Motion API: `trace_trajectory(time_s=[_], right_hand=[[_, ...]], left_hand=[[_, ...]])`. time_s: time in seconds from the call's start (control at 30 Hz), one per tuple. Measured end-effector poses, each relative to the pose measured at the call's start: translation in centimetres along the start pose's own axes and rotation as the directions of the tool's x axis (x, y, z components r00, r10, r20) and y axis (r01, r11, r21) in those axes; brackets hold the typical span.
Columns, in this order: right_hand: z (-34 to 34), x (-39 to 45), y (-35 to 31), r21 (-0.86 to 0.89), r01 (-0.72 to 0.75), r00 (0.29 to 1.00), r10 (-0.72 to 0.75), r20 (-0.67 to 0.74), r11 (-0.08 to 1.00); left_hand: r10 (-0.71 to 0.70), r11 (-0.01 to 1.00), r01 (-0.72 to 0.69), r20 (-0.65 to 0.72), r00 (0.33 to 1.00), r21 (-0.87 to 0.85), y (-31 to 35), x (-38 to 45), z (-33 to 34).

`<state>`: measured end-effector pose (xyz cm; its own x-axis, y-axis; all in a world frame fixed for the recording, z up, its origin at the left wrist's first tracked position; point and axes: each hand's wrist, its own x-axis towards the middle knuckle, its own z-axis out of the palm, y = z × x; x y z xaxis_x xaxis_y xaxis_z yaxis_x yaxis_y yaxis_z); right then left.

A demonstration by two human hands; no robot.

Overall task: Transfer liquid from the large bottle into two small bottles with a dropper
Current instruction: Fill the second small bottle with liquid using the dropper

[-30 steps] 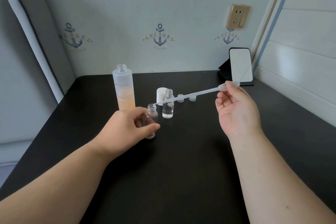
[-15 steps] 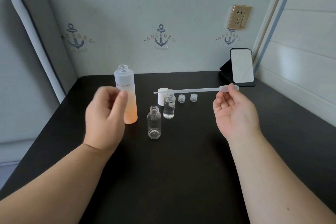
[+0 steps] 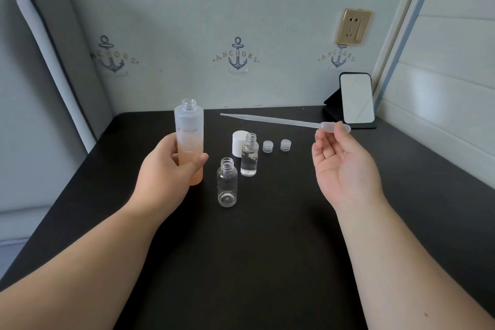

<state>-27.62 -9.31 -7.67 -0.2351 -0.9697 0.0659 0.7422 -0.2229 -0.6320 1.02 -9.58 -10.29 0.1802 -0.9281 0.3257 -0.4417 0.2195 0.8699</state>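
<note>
The large frosted bottle [image 3: 189, 126], uncapped and peach-coloured in its lower half, stands upright on the black table [image 3: 267, 249]. My left hand [image 3: 166, 169] grips its lower part, thumb across the front. To its right stands an empty small clear bottle [image 3: 227, 182], and behind that a second small bottle [image 3: 249, 155] holding clear liquid. Both are uncapped. My right hand [image 3: 345, 169] pinches the bulb of a plastic dropper [image 3: 284, 122], held nearly level in the air with its tip pointing left, a short way right of the large bottle's neck.
A white cap [image 3: 239, 143] stands behind the filled small bottle. Two small clear caps [image 3: 267, 146] [image 3: 285, 145] lie to its right. A phone [image 3: 356, 98] leans on a stand at the back right corner. The wall runs along the table's far edge.
My left hand let go of the empty small bottle, moved left and took hold of the large bottle. My right hand raised the dropper from the small bottle's mouth to near level.
</note>
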Motion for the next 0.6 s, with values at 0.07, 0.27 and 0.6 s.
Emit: trace_trajectory(time_s=[0.07,0.27,0.6], right_hand=[[0.17,-0.08,-0.11,0.009,0.005,1.0,-0.005,0.006,1.0],[0.2,-0.16,-0.02,0.001,0.02,1.0,-0.02,0.015,1.0],[0.22,-0.23,-0.31,-0.069,0.066,0.998,-0.067,-0.008,0.995]], left_hand=[[0.033,0.999,-0.033,0.015,0.999,0.0,0.26,-0.36,0.01],[0.048,0.998,-0.049,0.041,0.998,0.031,0.45,-0.71,0.03],[0.118,0.983,-0.12,0.019,0.993,0.141,0.41,-0.5,-0.15]])
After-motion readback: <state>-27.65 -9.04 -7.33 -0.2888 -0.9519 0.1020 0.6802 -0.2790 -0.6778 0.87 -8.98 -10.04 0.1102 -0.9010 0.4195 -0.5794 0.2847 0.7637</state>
